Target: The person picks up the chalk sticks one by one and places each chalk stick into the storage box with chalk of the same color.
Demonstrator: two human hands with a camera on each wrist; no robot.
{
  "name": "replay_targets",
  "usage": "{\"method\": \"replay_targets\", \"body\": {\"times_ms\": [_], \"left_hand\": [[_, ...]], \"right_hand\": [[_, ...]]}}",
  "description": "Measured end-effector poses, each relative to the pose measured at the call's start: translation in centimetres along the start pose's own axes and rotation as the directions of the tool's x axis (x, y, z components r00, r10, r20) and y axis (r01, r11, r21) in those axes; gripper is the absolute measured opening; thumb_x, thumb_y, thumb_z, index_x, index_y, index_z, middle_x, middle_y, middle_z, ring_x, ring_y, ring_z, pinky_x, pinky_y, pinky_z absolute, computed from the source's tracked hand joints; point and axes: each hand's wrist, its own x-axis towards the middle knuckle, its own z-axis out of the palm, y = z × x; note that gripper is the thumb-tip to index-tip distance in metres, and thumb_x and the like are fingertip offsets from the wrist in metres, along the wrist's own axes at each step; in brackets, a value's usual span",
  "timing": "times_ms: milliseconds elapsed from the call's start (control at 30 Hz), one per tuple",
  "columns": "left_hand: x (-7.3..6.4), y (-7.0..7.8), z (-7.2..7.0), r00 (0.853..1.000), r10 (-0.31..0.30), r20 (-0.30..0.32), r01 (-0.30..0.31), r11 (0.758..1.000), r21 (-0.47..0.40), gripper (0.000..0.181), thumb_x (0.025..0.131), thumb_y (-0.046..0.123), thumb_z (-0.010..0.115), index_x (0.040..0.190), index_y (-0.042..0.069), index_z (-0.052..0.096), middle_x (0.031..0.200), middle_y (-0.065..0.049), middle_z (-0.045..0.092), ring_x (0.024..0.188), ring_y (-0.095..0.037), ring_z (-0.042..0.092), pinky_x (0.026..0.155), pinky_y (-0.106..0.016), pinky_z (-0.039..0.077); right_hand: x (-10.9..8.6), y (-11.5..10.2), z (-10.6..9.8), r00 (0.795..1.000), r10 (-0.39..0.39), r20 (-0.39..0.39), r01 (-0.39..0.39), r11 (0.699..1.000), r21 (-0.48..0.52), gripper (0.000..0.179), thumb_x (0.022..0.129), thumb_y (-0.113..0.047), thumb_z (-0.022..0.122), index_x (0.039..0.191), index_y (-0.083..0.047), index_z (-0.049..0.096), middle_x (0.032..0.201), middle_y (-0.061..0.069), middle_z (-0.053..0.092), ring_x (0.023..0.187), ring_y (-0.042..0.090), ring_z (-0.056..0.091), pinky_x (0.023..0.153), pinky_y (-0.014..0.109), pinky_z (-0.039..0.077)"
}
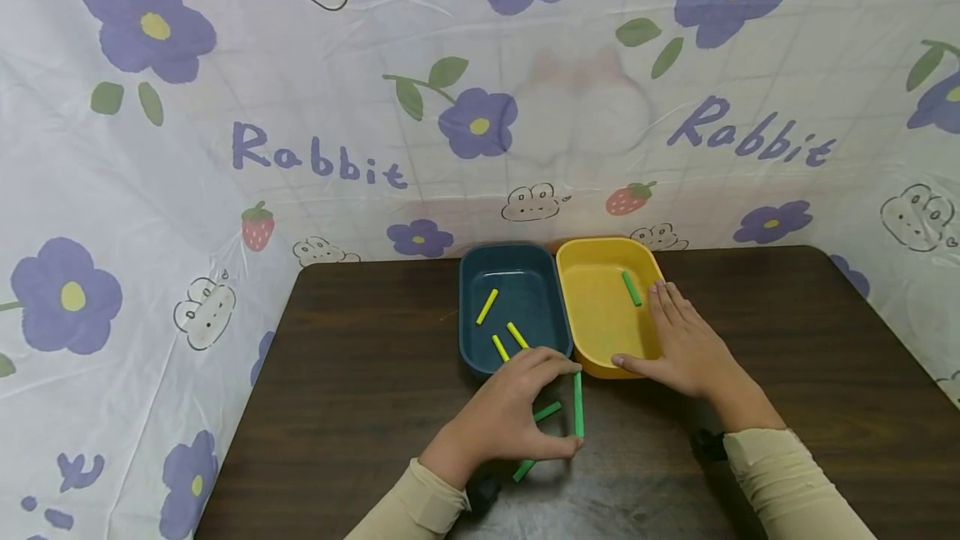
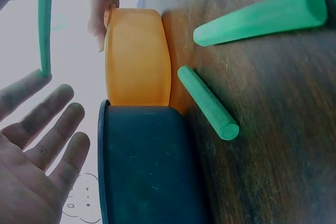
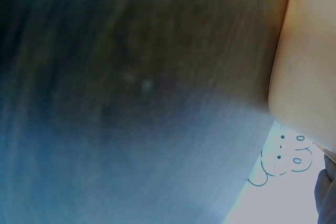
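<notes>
My left hand [image 1: 517, 411] pinches a green chalk stick [image 1: 578, 405] by its two ends, thumb at one and index finger at the other. The stick is above the table, just in front of the bins. Its other fingers spread apart in the left wrist view. My right hand [image 1: 693, 348] rests on the right rim of the yellow bin [image 1: 600, 332], fingers straight, thumb over the front corner. One green chalk [image 1: 632, 288] lies in that bin. Two more green chalks [image 2: 262, 17] lie on the table, partly behind my left hand in the head view.
A dark blue bin [image 1: 525, 261] stands against the yellow bin's left side. It holds several yellow chalks [image 1: 487, 307], partly hidden by my left hand. The brown table [image 1: 360, 390] meets a printed cloth [image 1: 330, 207] at the back and sides.
</notes>
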Motion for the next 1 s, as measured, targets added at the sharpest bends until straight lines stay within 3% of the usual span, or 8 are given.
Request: {"method": "replay_targets", "body": {"times_ms": [333,633,1000], "left_hand": [[0.7,-0.1,0.2,0.999,0.005,-0.033,-0.004,1.000,0.028,0.077,0.084,0.049,0.085,0.149,0.018,0.059,0.141,0.005,0.061,0.130,-0.009,0.056,0.112,-0.032,0.049],[1.3,-0.4,0.3,0.998,-0.048,-0.044,0.049,0.999,0.014,0.077,0.083,0.050,0.086,0.147,0.015,0.061,0.140,0.005,0.061,0.130,-0.011,0.056,0.111,-0.033,0.051],[2.2,-0.9,0.5,0.991,-0.127,-0.045,0.131,0.983,0.125,0.079,0.083,0.057,0.083,0.148,0.019,0.060,0.141,0.003,0.063,0.126,-0.014,0.058,0.107,-0.037,0.054]], "right_hand": [[0.2,0.1,0.1,1.000,-0.003,0.004,0.003,1.000,-0.020,0.126,0.093,-0.081,0.053,0.168,0.004,-0.003,0.176,0.027,0.002,0.164,0.046,0.006,0.129,0.066,0.015],[0.2,0.3,0.1,1.000,-0.003,0.003,0.003,1.000,-0.022,0.126,0.093,-0.081,0.053,0.168,0.004,-0.002,0.176,0.027,0.002,0.164,0.046,0.005,0.129,0.066,0.015],[0.1,0.2,0.2,1.000,-0.014,-0.024,0.013,1.000,-0.018,0.125,0.092,-0.079,0.056,0.167,0.007,0.006,0.176,0.028,0.006,0.164,0.047,0.009,0.129,0.065,0.017]]}}
